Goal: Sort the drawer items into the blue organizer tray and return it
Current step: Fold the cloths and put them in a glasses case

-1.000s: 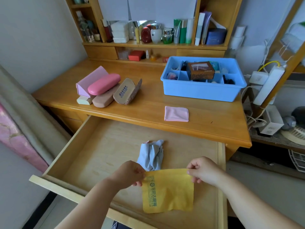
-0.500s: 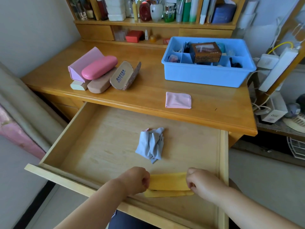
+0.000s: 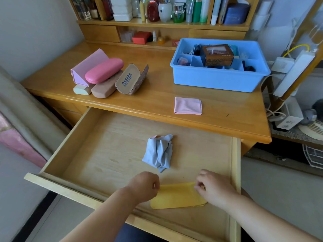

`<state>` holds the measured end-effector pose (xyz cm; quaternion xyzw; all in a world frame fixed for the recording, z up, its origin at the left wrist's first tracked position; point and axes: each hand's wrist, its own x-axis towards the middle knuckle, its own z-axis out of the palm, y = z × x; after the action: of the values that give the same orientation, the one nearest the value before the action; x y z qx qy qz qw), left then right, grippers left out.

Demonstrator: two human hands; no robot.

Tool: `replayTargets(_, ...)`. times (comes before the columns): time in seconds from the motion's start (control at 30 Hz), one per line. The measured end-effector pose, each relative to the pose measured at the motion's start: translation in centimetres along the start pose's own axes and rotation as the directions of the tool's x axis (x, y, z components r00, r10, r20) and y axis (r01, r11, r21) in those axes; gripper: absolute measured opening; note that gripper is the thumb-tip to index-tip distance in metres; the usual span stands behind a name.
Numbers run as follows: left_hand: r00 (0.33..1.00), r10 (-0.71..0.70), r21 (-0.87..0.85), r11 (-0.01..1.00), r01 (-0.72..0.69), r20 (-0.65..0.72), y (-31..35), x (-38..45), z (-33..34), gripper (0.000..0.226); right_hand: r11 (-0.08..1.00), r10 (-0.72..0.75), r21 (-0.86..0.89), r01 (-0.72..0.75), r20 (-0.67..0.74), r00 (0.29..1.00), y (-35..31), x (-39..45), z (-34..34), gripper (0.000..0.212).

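While the yellow cloth (image 3: 176, 196) lies folded at the drawer's (image 3: 104, 145) near edge | your left hand (image 3: 145, 186) and right hand (image 3: 212, 186) pinch its far corners | thin, limp, light (slides easily) – keep each grip on the folded edge.

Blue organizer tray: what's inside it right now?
The blue organizer tray holds a brown patterned box resting on the dividers, something red-pink front left and dark items at right. The box and near wall hide the middle compartments.

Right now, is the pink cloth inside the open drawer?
No, the pink cloth lies folded on the desk top, behind the drawer.
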<state>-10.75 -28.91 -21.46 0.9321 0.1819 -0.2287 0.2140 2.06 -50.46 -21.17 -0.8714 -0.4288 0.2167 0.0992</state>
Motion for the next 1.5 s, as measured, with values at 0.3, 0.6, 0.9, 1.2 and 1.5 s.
replayTargets(0.3, 1.000, -0.007, 0.042, 0.999, 0.007, -0.010, 0.7, 1.3, 0.3, 0.009, 0.992, 0.125, 0.016, -0.126, 0.077, 0.989, -0.4, 2.8, 0.4, 0.019)
replayTargets(0.6, 0.994, -0.063, -0.698, 0.716, -0.020, -0.093, -2.5, -0.1, -4.0, 0.019, 0.795, 0.107, 0.556, -0.243, 0.267, 0.958, 2.0, 2.5, -4.1, 0.011)
replayTargets(0.9, 0.934, -0.309, -0.979, 0.149, -0.137, -0.177, 0.0, 0.7, -5.1, 0.020, -0.218, 0.275, 0.953, -0.213, 0.269, 0.923, -0.5, 3.0, -5.1, 0.016)
replayTargets(1.2, 0.698, -0.406, -0.755, 0.583, -0.300, -0.590, 9.0, -0.7, -4.1, 0.023, 0.269, 0.519, 0.963, 0.002, -0.146, 0.842, -6.1, 3.1, -4.9, 0.021)
replayTargets(1.5, 0.764, -0.335, -0.813, 0.423, -0.401, -0.551, 11.4, -2.0, -4.3, 0.023, 0.265, 0.387, 0.961, 0.079, -0.180, 0.904, -8.0, 1.7, -5.6, 0.027)
